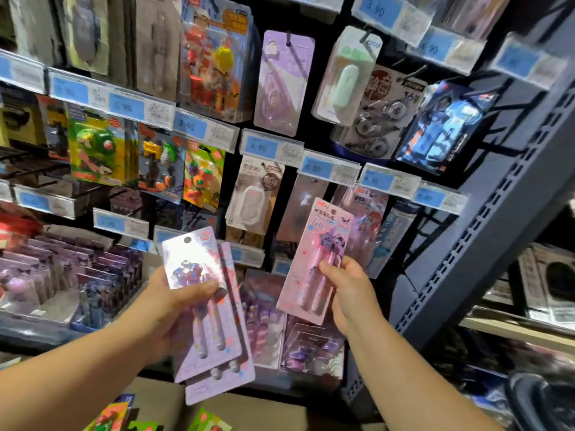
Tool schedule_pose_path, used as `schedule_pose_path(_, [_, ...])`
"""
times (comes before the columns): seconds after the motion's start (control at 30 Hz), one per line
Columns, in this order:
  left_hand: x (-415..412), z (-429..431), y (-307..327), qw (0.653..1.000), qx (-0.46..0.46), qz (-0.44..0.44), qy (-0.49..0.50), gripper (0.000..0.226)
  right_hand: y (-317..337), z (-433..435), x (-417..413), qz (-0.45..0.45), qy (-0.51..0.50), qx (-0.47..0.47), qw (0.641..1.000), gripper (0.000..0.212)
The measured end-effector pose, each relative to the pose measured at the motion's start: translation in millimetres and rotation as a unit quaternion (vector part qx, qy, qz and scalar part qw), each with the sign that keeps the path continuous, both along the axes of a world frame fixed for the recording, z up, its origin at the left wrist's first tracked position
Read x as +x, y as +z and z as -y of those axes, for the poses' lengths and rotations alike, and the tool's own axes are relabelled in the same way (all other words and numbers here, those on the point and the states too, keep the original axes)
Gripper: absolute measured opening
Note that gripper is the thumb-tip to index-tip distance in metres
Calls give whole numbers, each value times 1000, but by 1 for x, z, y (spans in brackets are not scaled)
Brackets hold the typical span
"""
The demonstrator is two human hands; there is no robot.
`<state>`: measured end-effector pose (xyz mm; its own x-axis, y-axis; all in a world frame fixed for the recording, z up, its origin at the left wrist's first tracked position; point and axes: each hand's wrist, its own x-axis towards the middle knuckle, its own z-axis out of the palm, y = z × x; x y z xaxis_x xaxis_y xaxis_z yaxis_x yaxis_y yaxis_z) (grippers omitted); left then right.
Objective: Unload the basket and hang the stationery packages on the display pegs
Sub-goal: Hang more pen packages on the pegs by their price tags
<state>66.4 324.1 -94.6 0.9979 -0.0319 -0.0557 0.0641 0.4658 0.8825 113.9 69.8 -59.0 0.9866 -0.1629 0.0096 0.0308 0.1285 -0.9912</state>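
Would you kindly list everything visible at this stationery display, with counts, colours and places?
pink package: one, pink, raised centre-right, pinched by the right hand
lilac-pink packages: at least two, fanned, centre, gripped by the left hand
hanging packages: many, mixed colours, on pegs across the display
price labels: many, blue and white, along the rails
boxed goods: many, purple, lower-left shelf
shelf upright: one, grey, slanting up the right side
bright packages: several, green, yellow and red, bottom edge
left hand: one, lower centre-left
right hand: one, lower centre-right
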Motion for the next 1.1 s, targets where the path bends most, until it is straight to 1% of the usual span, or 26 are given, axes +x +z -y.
schedule_pose_path(0.07, [-2, 4, 2, 1000, 12, 3, -9, 85, 1, 20, 6, 24, -73, -40, 996, 6])
schedule_pose_path(0.1, [-2, 6, 2, 1000, 2, 6, -12, 90, 1, 29, 9, 28, -98, -54, 993, 6])
schedule_pose_path(0.13, [-1, 8, 1, 1000, -4, 7, -11, 82, 0, 38, 13, 28, -116, -60, 991, 11])
schedule_pose_path(0.2, [0, 11, 1, 1000, -26, 5, -17, 48, 1, 49, 18, 36, -142, -51, 988, 17])
schedule_pose_path(0.23, [-1, 13, 2, 999, -33, -2, -21, 41, 1, 53, 21, 42, -153, -47, 986, 19])
schedule_pose_path(0.33, [4, 16, -4, 1000, -8, -3, -23, 50, 5, 63, 28, 57, -168, -44, 983, 31])
schedule_pose_path(0.37, [2, 18, 0, 1000, -6, -13, -18, 42, 5, 66, 31, 59, -171, -43, 983, 34])
schedule_pose_path(0.4, [2, 19, 2, 1000, -9, -17, -15, 29, 7, 67, 31, 61, -170, -43, 983, 35])
schedule_pose_path(0.43, [3, 19, 1, 1000, -17, -23, -12, 20, 7, 68, 34, 61, -168, -44, 983, 36])
schedule_pose_path(0.47, [4, 20, 1, 1000, -15, -27, -5, 20, 7, 69, 36, 59, -169, -45, 983, 38])
schedule_pose_path(0.57, [7, 16, -5, 999, -16, -26, -6, 47, 7, 69, 40, 58, -177, -58, 981, 46])
schedule_pose_path(0.63, [9, 11, -8, 999, 7, -26, -19, 79, 8, 67, 41, 50, -180, -64, 980, 47])
schedule_pose_path(0.67, [8, 11, -8, 999, 20, -31, -18, 91, 7, 68, 43, 47, -182, -63, 980, 47])
schedule_pose_path(0.77, [7, 11, -5, 999, 19, -17, -25, 110, 6, 68, 48, 47, -187, -58, 980, 49])
schedule_pose_path(0.83, [8, 10, -5, 999, 23, -18, -26, 115, 4, 66, 52, 45, -195, -62, 978, 52])
schedule_pose_path(0.87, [9, 8, -7, 999, 15, -20, -24, 115, 3, 65, 54, 48, -198, -60, 977, 56])
schedule_pose_path(0.93, [7, 7, -6, 999, 31, -23, -19, 113, 3, 64, 59, 49, -204, -57, 976, 65])
schedule_pose_path(0.97, [8, 6, -6, 999, 37, -22, -15, 108, 3, 63, 62, 50, -208, -60, 975, 65])
schedule_pose_path(1.03, [8, 5, -6, 999, 34, -22, -7, 98, 3, 62, 68, 46, -218, -69, 972, 57])
schedule_pose_path(1.1, [10, 5, -8, 999, 48, -20, -9, 104, 2, 62, 73, 39, -236, -93, 966, 52])
